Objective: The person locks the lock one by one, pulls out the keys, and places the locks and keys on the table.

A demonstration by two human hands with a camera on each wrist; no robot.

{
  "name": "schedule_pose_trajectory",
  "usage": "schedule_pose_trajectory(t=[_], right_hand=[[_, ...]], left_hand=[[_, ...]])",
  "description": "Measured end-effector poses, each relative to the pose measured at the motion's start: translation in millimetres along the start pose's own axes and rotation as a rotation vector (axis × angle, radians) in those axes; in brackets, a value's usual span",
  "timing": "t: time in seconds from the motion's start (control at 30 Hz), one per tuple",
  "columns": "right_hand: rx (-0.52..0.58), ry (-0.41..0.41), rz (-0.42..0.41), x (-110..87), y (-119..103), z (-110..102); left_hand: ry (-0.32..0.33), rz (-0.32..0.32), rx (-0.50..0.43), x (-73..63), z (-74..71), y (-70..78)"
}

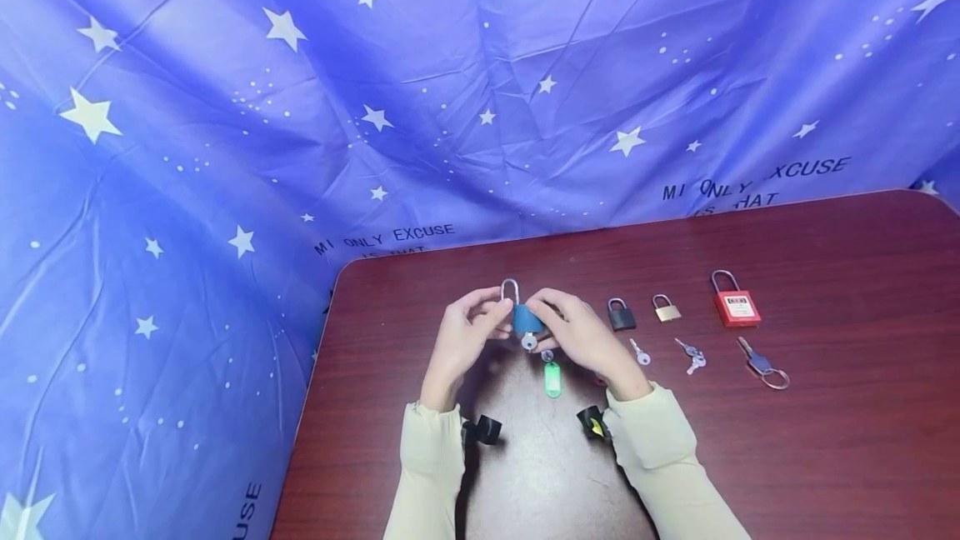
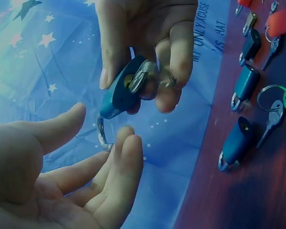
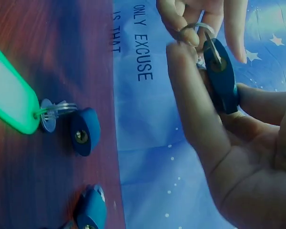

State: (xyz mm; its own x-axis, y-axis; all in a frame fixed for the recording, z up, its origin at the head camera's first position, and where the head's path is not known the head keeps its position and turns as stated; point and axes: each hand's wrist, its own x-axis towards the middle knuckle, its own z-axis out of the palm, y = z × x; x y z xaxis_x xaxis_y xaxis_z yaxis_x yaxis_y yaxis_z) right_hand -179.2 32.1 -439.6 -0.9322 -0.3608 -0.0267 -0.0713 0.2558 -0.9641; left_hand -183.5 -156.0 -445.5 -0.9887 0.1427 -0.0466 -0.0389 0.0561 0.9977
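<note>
A blue padlock (image 1: 528, 320) is gripped by my right hand (image 1: 583, 333), its thumb on one side of the body and fingers on the other. Its metal shackle (image 2: 102, 131) stands up on the left side in the head view. A key (image 2: 142, 76) sits in the keyhole at the bottom of the body. My left hand (image 2: 71, 167) is beside the shackle with its thumb held away and its fingers loosely bent. A fingertip is at the shackle's end; whether it touches, I cannot tell.
Right of the hands stand a black padlock (image 1: 622, 316), a brass padlock (image 1: 667, 309) and a red padlock (image 1: 737, 308), with keys (image 1: 693, 357) in front. A green key tag (image 1: 552, 380) lies below the right hand. Another blue padlock (image 3: 86, 132) is beside it. A starry cloth (image 1: 480, 107) hangs behind.
</note>
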Motion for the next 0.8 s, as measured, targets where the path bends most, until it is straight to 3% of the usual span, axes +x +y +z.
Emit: schedule_pose_trajectory(t=[0.2, 0.3, 0.4, 0.63, 0.8], right_hand=[[0.056, -0.07, -0.018, 0.4, 0.2, 0.6], [0.048, -0.114, -0.038, 0.9, 1.1, 2.4], [0.03, -0.124, -0.042, 1.9, 1.1, 4.2], [-0.046, -0.055, -0.012, 3.8, 2.0, 4.2], [0.134, -0.099, 0.021, 5.0, 2.7, 4.5]], left_hand=[[0.058, 0.011, 0.133, -0.5, 2.5, 2.9], [0.063, 0.009, 0.152, 0.0, 4.7, 2.8], [0.056, 0.008, 0.109, 0.6, 5.9, 2.9], [0.016, 0.046, -0.035, 0.1, 6.5, 5.2], [0.023, 0.062, -0.09, -0.6, 5.1, 6.1]])
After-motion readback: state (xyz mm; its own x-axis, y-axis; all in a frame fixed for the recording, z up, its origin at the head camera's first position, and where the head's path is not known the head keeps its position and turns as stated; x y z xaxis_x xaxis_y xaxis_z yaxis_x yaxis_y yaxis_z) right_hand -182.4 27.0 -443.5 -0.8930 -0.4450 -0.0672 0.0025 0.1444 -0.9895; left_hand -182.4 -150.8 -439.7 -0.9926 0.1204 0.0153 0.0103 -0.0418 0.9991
